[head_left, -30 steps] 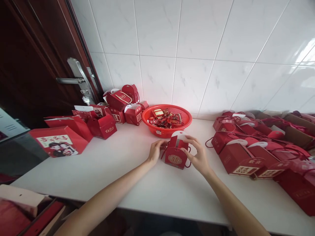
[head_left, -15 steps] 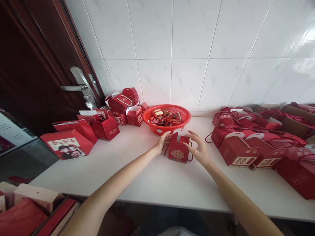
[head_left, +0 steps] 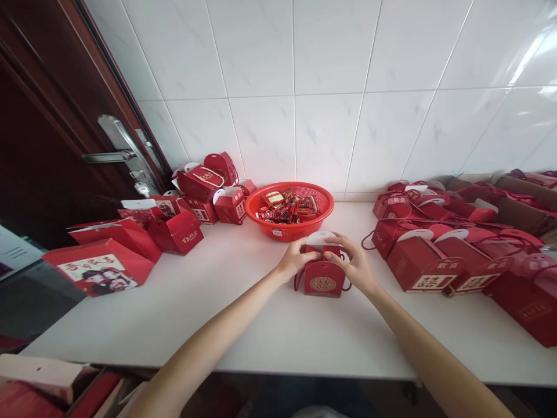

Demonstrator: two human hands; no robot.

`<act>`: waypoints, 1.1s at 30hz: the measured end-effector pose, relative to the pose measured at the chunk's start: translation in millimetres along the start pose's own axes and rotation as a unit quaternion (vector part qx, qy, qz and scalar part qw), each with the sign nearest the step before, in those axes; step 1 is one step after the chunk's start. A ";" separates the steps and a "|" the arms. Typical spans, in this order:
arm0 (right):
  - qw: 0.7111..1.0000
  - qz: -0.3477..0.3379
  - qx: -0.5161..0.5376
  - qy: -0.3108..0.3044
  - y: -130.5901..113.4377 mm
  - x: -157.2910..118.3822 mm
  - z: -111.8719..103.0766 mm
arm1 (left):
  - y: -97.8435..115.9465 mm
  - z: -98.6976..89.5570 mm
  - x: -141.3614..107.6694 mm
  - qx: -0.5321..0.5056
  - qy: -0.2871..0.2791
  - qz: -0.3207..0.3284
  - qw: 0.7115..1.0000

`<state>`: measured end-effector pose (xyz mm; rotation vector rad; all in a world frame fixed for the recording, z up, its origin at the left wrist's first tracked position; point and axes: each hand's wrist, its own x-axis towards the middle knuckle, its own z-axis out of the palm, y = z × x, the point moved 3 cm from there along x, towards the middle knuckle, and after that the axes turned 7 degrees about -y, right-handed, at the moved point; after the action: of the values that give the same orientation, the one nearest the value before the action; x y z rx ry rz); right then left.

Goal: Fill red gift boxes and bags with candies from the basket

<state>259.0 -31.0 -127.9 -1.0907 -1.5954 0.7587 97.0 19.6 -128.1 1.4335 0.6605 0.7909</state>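
A small red gift box [head_left: 323, 285] with a round gold emblem stands upright on the white table [head_left: 243, 325] in front of me. Cord loops hang at its two sides. My left hand [head_left: 292, 259] grips its upper left side, thumb across the top. From the right, my right hand [head_left: 357, 266] holds the upper edge, its thumb near the other. A rounded white-backed flap rises behind my fingers. Just beyond the box is a red plastic basket [head_left: 300, 234] with wrapped candies [head_left: 289, 209] in it. My fingers partly hide the box top.
Many red gift boxes [head_left: 424, 264] with cords crowd the table's right side. More boxes [head_left: 176, 232] stand at the left, some open. A tiled wall [head_left: 326, 145] closes the back, and a dark door [head_left: 47, 110] with a metal handle is at left. Cartons sit low at front left.
Both hands have closed in on the box top, thumbs now nearly meeting over it. My right hand, loosely spread before, has come down onto the box. The view has shifted slightly.
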 end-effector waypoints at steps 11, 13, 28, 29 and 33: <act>0.999 0.000 0.035 0.003 3.6 0.8 -1.7 | -1.9 -16.1 2.4 0.045 0.037 0.067 0.996; 0.999 -0.006 0.042 0.000 6.3 2.4 0.1 | -1.5 -17.1 4.5 0.057 0.030 0.083 0.994; 1.000 0.012 0.021 -0.009 6.3 7.7 2.5 | 0.5 -26.1 -7.9 0.128 0.120 0.135 0.975; 1.000 0.014 0.025 -0.010 6.1 7.5 2.5 | 1.3 -25.9 -9.0 0.133 0.118 0.137 0.975; 0.999 0.019 0.030 -0.005 6.1 6.6 2.3 | 4.4 -24.7 -10.7 0.143 0.113 0.146 0.972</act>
<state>258.0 -22.5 -131.3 -1.0777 -1.5544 0.8336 70.6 25.7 -125.6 1.7450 0.7701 1.1364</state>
